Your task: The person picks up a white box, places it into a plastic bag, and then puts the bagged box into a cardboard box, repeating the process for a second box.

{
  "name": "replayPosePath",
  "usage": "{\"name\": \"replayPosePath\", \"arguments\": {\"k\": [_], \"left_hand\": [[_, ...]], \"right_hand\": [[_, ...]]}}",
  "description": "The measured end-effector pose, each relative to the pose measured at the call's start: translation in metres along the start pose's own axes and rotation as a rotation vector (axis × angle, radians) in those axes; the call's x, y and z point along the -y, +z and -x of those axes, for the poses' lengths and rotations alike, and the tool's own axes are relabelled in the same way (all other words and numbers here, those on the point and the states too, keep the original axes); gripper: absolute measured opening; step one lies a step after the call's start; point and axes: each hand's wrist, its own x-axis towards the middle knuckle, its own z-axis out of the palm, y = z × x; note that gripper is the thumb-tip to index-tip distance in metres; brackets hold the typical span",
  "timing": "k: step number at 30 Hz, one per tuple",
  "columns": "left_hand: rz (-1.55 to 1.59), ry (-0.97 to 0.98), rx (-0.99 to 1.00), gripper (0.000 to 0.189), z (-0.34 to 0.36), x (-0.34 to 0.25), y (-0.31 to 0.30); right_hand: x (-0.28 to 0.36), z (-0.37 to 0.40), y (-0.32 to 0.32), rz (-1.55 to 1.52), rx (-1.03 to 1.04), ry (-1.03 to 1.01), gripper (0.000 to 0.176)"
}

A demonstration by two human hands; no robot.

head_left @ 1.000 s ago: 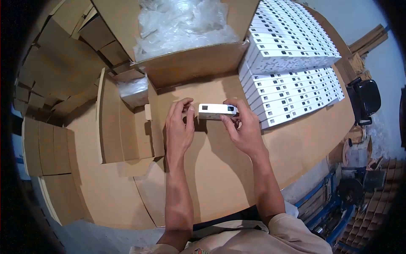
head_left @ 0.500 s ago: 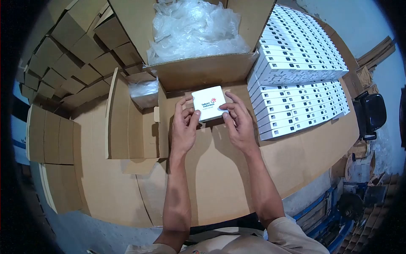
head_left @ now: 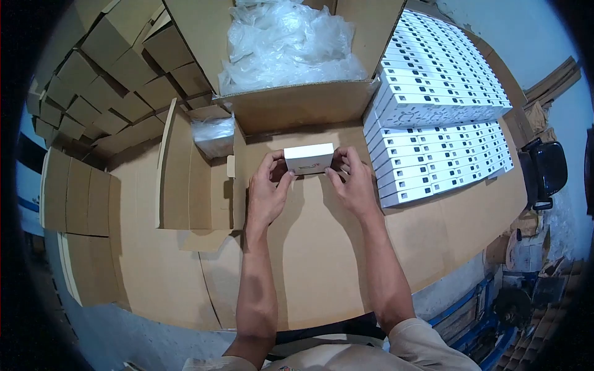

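A small white box (head_left: pixel 309 159) with printing on its front is held between my two hands above the cardboard-covered table. My left hand (head_left: pixel 268 188) grips its left end, thumb at the lower front corner and fingers round the side. On the opposite end, my right hand (head_left: pixel 350 182) closes in the same way. One narrow side of the box faces up, and its printed face is tilted toward me in shadow. Left of my hands stands an open brown carton (head_left: pixel 199 179) with a plastic-wrapped item (head_left: pixel 214 137) at its far end.
Behind my hands, a large cardboard box (head_left: pixel 297 110) holds a heap of clear plastic bags (head_left: pixel 291 46). Rows of white boxes (head_left: pixel 442 164) stand packed at the right. Brown cartons (head_left: pixel 105 86) are piled at the far left, with several closed ones (head_left: pixel 74 195) at the left edge.
The white box has been tipped upright, so its logo face no longer points up and a narrow side does. Both hands have shifted slightly with it, still holding both ends.
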Motion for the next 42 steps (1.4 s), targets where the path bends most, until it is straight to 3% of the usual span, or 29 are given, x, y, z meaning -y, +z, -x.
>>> {"name": "replayPosePath", "arguments": {"k": [12, 16, 21, 30, 31, 34, 35, 42], "left_hand": [[-0.068, 0.033, -0.018, 0.035, 0.001, 0.001, -0.002], [-0.095, 0.035, -0.005, 0.046, 0.001, 0.002, -0.002], [-0.008, 0.12, -0.062, 0.058, 0.004, 0.0, 0.0], [-0.25, 0.386, -0.387, 0.032, 0.008, -0.054, 0.012], [-0.272, 0.484, -0.42, 0.024, 0.003, -0.063, 0.016], [-0.232, 0.481, -0.393, 0.022, -0.025, -0.091, 0.022], [-0.312, 0.567, -0.45, 0.02, -0.041, -0.102, 0.022], [-0.431, 0.403, -0.307, 0.039, -0.192, -0.143, 0.026]], "right_hand": [[-0.002, 0.0, -0.004, 0.082, 0.036, 0.0, 0.036], [0.003, 0.0, -0.007, 0.037, 0.09, 0.061, 0.04], [-0.01, 0.0, -0.006, -0.026, 0.028, -0.064, 0.047], [-0.014, -0.001, -0.008, -0.027, -0.018, -0.04, 0.045], [-0.016, -0.001, -0.007, -0.035, -0.02, -0.035, 0.045], [-0.02, 0.0, -0.005, -0.052, -0.031, -0.046, 0.043], [-0.02, -0.001, -0.006, -0.047, -0.021, -0.041, 0.042], [-0.009, 0.0, -0.008, -0.043, -0.005, 0.027, 0.041]]}}
